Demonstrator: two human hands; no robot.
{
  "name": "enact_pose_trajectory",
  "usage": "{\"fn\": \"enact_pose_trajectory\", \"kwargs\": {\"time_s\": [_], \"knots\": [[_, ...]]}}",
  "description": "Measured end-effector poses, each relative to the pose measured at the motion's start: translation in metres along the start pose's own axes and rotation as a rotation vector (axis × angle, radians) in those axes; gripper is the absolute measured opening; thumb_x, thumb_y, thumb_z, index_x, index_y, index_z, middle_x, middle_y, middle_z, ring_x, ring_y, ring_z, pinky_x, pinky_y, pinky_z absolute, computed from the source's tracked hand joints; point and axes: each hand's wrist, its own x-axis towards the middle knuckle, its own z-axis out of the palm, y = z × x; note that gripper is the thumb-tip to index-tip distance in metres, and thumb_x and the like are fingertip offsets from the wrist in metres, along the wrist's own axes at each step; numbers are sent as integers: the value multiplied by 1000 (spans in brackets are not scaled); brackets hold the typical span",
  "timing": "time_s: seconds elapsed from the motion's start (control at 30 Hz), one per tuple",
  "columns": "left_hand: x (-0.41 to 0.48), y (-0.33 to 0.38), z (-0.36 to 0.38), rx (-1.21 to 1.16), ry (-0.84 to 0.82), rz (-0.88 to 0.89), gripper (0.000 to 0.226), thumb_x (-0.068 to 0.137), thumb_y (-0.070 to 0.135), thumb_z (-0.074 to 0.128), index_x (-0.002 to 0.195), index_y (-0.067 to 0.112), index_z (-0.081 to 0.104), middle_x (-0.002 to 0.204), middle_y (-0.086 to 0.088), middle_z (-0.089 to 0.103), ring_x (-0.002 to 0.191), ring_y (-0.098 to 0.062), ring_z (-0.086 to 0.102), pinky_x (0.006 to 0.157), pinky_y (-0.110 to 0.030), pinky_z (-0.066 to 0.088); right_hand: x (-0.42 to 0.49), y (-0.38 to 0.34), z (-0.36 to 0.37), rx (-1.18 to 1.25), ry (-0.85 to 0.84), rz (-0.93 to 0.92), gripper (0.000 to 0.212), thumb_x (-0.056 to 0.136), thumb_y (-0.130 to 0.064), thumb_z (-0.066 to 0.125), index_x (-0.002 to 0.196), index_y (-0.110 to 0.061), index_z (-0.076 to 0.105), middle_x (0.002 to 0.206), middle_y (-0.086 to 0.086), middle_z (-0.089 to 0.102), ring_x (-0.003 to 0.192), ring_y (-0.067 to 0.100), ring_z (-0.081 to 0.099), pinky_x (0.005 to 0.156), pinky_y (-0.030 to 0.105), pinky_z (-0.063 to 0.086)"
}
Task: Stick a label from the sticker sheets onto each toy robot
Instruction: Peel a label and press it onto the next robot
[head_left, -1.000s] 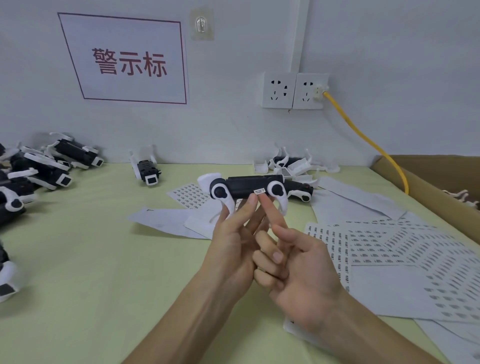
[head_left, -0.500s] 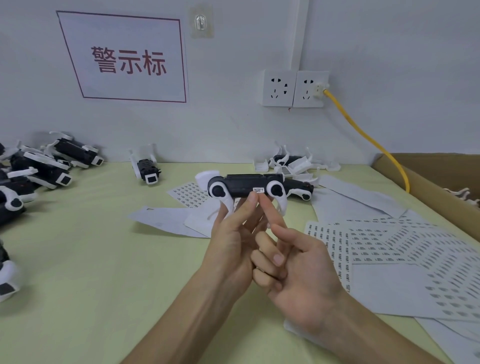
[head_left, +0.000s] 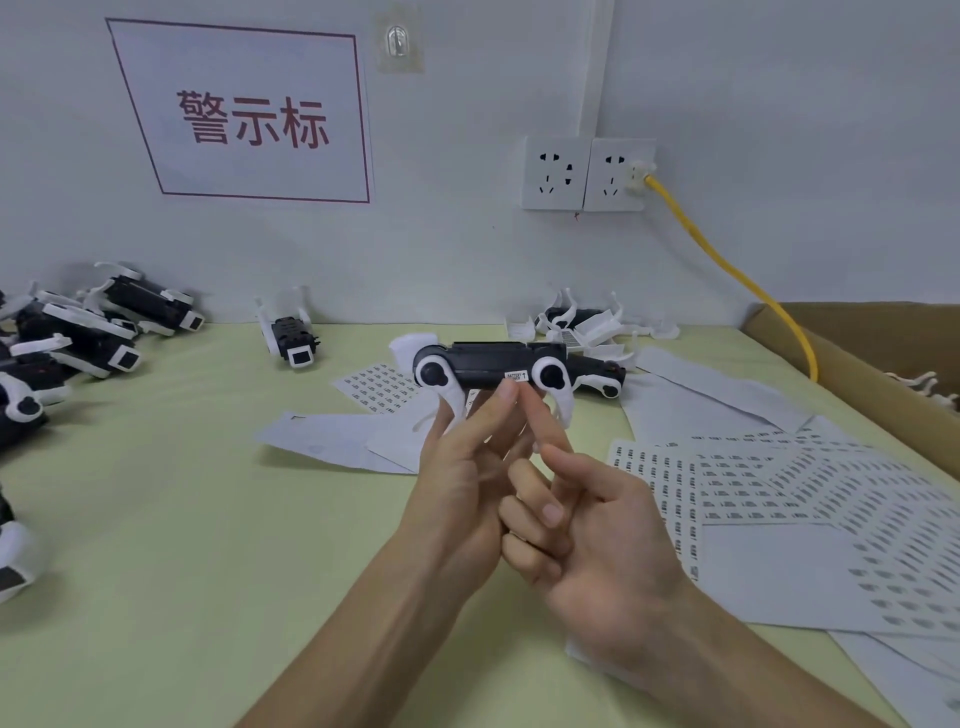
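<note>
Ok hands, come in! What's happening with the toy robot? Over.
Left hand holds toy robot up. Right hand forefinger at label, already on the black body. Nothing in the way. Over.

This looks like a small workshop where toys get finished. A long table with a pale green top stands against a plain white wall. Lots of the same black and white toy robots lie in a heap on the left, and more lie at the back. Sticker sheets full of tiny labels are spread out on the right. A cardboard box sits at the edge. A sign with big red writing hangs on the wall, near two sockets and a yellow cable.
</note>
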Motion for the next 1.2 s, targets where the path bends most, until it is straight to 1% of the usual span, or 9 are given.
{"fn": "enact_pose_trajectory", "kwargs": {"time_s": [0.07, 0.17, 0.3, 0.43, 0.6, 0.73, 0.87, 1.0, 1.2], "knots": [[0, 0, 1, 1, 10, -10, 56, 78, 31, 77, 122, 23, 43, 109, -7, 62, 69, -19, 66, 60, -28, 56, 0, 1, 0, 4, -12, 0, 51, 84, -18, 54, 130, -32, 70, 52, -2, 32, 49, 12, 12, 45, 26, 12], [0, 1, 1, -4, 26, -29, 64, 78, 32, 77, 132, 27, 43, 106, -5, 65, 64, -18, 63, 56, -27, 55, 0, 2, -2, 10, -21, 5, 51, 83, -18, 55, 130, -32, 70, 52, -2, 33, 49, 12, 13, 45, 25, 13], [0, 1, 0, 24, 20, -35, 54, 79, 34, 76, 121, 24, 43, 101, -2, 67, 66, -16, 63, 59, -29, 54, 1, 2, -2, -3, -40, 6, 52, 81, -18, 57, 130, -33, 69, 54, -2, 32, 49, 13, 13, 45, 25, 14], [0, 1, 0, 23, 34, -27, 54, 82, 34, 75, 124, 25, 43, 106, -3, 67, 66, -16, 63, 61, -28, 54, 1, 2, -3, -1, -47, 10, 53, 82, -19, 57, 132, -34, 68, 54, -1, 32, 50, 13, 14, 44, 25, 16], [0, 2, 0, 56, 31, -27, 49, 84, 36, 73, 121, 25, 42, 103, -3, 66, 64, -18, 60, 61, -31, 51, 1, 2, -3, 3, -46, 11, 51, 84, -19, 55, 131, -32, 69, 54, -2, 33, 49, 13, 14, 44, 25, 16], [0, 1, -1, 78, 25, 4, 51, 81, 36, 74, 119, 22, 43, 102, -5, 67, 59, -16, 63, 57, -28, 54, 0, 2, -2, 1, -26, 7, 50, 84, -18, 53, 130, -31, 70, 53, -1, 32, 49, 13, 13, 45, 25, 15], [0, 0, -1, 86, 26, 22, 51, 79, 36, 74, 116, 20, 43, 104, -9, 64, 65, -19, 63, 61, -29, 54, -1, 2, -1, -2, -1, 4, 48, 88, -17, 48, 128, -29, 71, 53, -1, 32, 49, 13, 13, 45, 26, 14], [0, -1, -1, 97, 49, 38, 50, 81, 35, 74, 116, 19, 43, 105, -11, 63, 60, -19, 61, 58, -30, 52, -1, 3, 0, -8, 14, -2, 47, 86, -18, 50, 126, -29, 72, 54, -1, 32, 49, 12, 13, 46, 26, 13], [0, -1, 0, 73, 105, 75, 49, 80, 32, 76, 115, 20, 43, 100, -11, 68, 55, -18, 60, 57, -30, 52, 1, 4, -1, -6, 16, -4, 45, 88, -19, 48, 125, -29, 73, 55, 0, 33, 51, 13, 12, 44, 26, 15]]}}
